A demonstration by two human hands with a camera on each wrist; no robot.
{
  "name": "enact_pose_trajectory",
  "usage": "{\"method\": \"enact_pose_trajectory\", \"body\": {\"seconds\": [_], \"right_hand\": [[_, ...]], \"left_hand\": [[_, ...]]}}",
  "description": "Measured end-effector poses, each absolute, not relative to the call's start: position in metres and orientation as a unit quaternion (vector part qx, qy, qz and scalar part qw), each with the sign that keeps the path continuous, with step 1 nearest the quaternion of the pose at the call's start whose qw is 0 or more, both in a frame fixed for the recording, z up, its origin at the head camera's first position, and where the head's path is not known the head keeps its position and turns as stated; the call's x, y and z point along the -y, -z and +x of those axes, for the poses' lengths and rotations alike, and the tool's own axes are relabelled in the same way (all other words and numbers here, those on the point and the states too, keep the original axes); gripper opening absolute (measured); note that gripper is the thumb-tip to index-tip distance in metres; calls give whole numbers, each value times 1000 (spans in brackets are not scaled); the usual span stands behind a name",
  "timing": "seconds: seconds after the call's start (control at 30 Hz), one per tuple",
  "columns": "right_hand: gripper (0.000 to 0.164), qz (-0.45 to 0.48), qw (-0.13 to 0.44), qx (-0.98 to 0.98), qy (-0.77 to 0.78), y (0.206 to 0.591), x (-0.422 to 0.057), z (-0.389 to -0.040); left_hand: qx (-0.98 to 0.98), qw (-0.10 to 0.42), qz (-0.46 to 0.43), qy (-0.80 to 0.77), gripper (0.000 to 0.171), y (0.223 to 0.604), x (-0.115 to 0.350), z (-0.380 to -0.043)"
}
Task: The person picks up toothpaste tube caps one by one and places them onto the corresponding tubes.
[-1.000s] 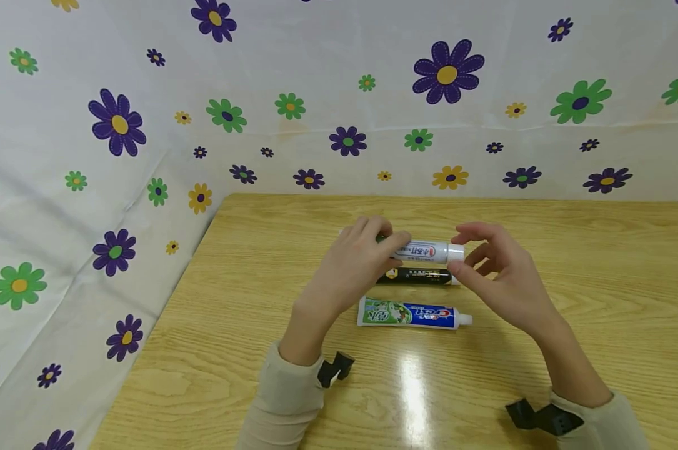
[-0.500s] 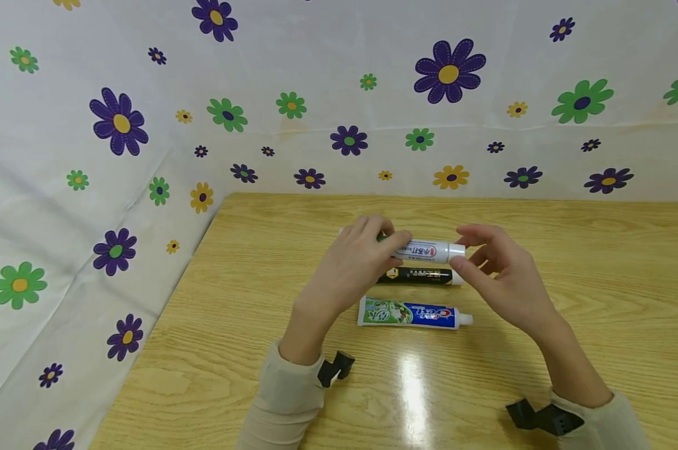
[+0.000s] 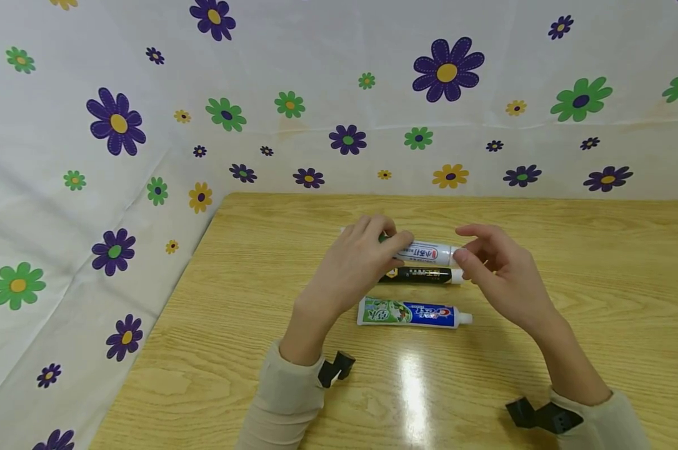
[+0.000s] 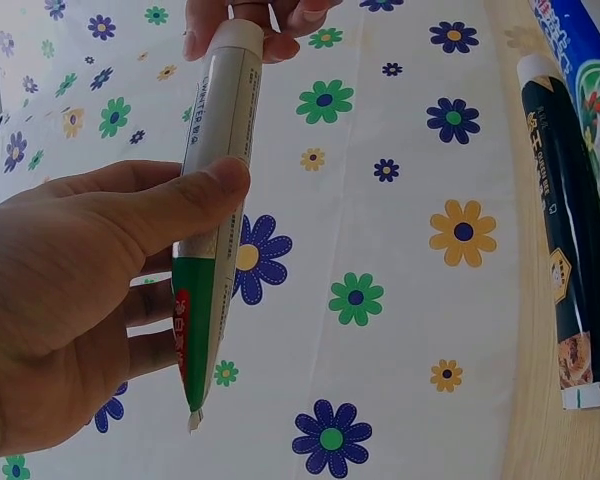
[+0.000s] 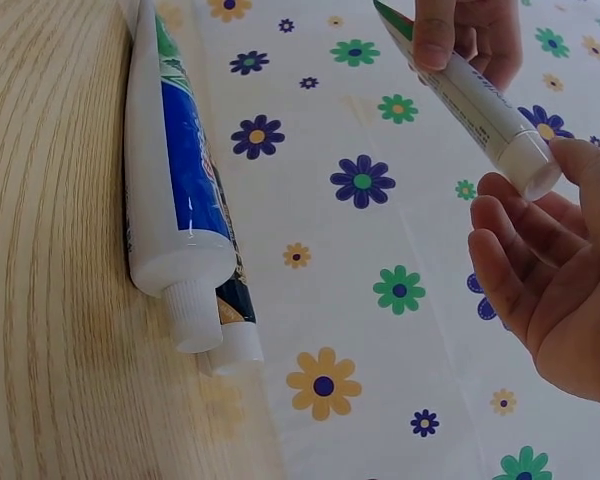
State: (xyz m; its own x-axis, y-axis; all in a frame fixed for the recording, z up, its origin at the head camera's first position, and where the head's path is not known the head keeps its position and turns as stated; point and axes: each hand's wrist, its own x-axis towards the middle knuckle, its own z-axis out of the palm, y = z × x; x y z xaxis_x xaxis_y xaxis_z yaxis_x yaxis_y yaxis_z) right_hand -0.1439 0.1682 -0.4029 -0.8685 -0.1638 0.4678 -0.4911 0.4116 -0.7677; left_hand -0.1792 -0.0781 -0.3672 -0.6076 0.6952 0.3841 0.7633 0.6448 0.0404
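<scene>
My left hand grips a silver-white toothpaste tube with a green and red tail end, thumb on one side and fingers behind. The tube is held above the table, its white cap pointing to the right in the head view. At that cap is my right hand, pinching it between the thumb and curled fingers. Below the held tube in the head view lies a black toothpaste tube with a white cap. Nearer me rests a blue and green toothpaste tube, its white cap also to the right.
The wood-grain table carries the two lying tubes side by side. A white sheet with printed flowers hangs along the back and left edges. Black camera mounts sit on both wrists.
My right thumb has moved up across the cap in the head view, covering more of it. My left hand stays nearly still, and the lying tubes have not moved.
</scene>
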Motion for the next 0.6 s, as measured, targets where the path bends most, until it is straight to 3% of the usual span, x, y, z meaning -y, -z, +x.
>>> {"method": "enact_pose_trajectory", "body": {"seconds": [0.33,0.6], "right_hand": [[30,181,134,832,-507,402,-169,-144],[41,207,129,844,-477,404,-172,-146]], "left_hand": [[891,167,-411,99,32,368,77,-179],[895,155,-405,102,34,368,78,-181]]}}
